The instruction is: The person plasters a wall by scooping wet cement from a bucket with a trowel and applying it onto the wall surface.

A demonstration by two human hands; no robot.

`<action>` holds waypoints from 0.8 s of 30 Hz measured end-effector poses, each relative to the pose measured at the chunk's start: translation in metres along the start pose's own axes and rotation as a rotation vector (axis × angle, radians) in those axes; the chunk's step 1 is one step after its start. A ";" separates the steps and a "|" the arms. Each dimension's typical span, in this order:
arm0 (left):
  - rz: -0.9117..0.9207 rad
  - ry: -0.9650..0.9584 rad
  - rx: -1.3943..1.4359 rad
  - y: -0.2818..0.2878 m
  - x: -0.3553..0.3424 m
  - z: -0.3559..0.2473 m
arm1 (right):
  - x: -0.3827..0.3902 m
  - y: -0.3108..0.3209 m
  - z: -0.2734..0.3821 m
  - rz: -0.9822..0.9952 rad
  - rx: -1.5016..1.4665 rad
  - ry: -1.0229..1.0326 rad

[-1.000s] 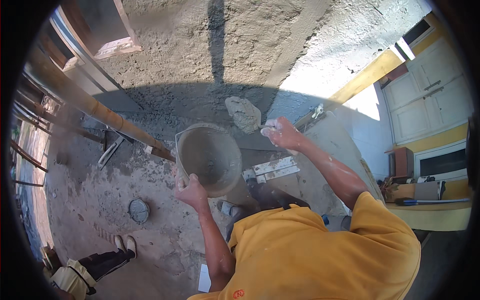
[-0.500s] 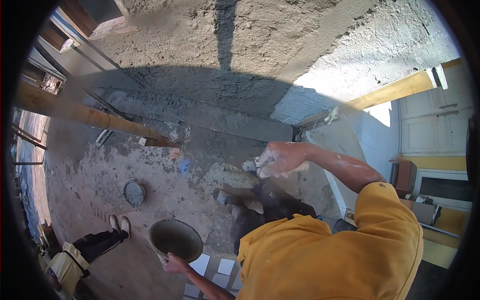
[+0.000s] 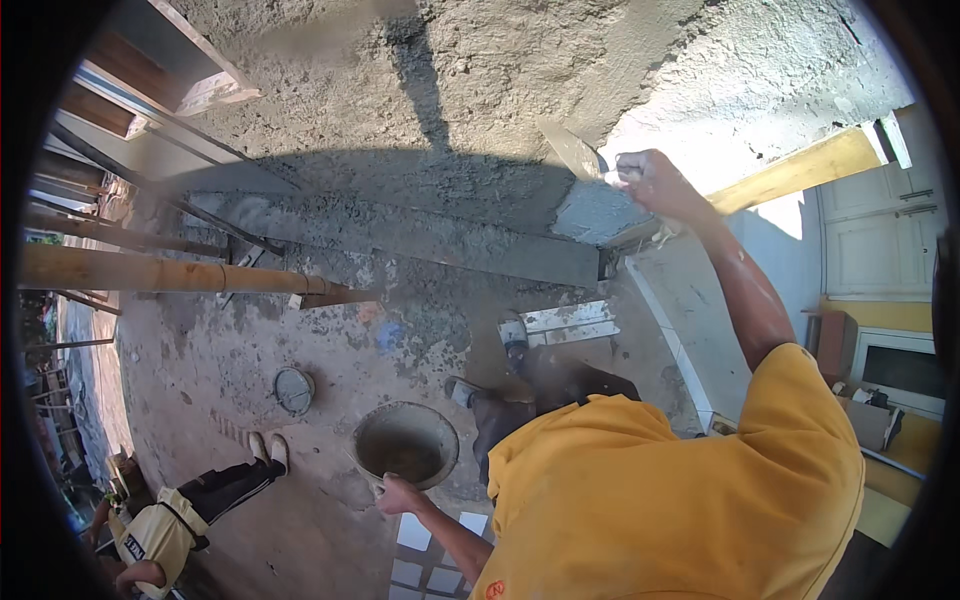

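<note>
My left hand (image 3: 400,495) is closed on the near rim of a round dark basin (image 3: 385,425), which hangs tilted over the floor with a greyish inside. My right hand (image 3: 640,180) is raised to the wall in a closed grip on a trowel, its handle mostly hidden by the fingers. The flat trowel blade (image 3: 572,152) points up and left, against or just in front of the rough grey plaster wall (image 3: 500,90); whether it touches, I cannot tell. A smoother grey patch (image 3: 600,212) lies on the wall below that hand.
A bamboo pole (image 3: 150,270) juts in from the left. A small bucket (image 3: 294,390) stands on the stained floor, and another person (image 3: 160,530) is at lower left. White tiles (image 3: 413,532) lie near the basin. A wooden board (image 3: 800,170) runs along the wall at right.
My right hand has risen from near my legs up to the wall, and the trowel blade now shows there. My left hand and the basin have shifted right and slightly up in view.
</note>
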State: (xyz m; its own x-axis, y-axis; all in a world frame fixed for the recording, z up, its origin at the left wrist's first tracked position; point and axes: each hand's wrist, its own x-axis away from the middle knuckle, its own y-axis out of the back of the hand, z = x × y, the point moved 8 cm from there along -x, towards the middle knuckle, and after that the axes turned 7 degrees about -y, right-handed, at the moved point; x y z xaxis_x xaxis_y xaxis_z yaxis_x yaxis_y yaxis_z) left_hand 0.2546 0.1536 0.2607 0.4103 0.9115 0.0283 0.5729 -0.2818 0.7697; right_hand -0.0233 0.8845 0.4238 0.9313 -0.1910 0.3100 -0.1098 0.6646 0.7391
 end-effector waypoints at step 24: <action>0.388 -0.459 0.526 -0.069 0.061 -0.268 | 0.093 -0.196 0.083 0.164 0.126 0.220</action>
State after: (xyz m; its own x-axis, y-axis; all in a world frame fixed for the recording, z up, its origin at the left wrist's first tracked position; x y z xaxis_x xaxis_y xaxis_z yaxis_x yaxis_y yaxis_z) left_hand 0.0502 0.3090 0.3800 0.8349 0.5370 -0.1210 0.5417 -0.7625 0.3536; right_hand 0.0562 0.6765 0.3574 0.9489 0.0819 0.3048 -0.2946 0.5762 0.7624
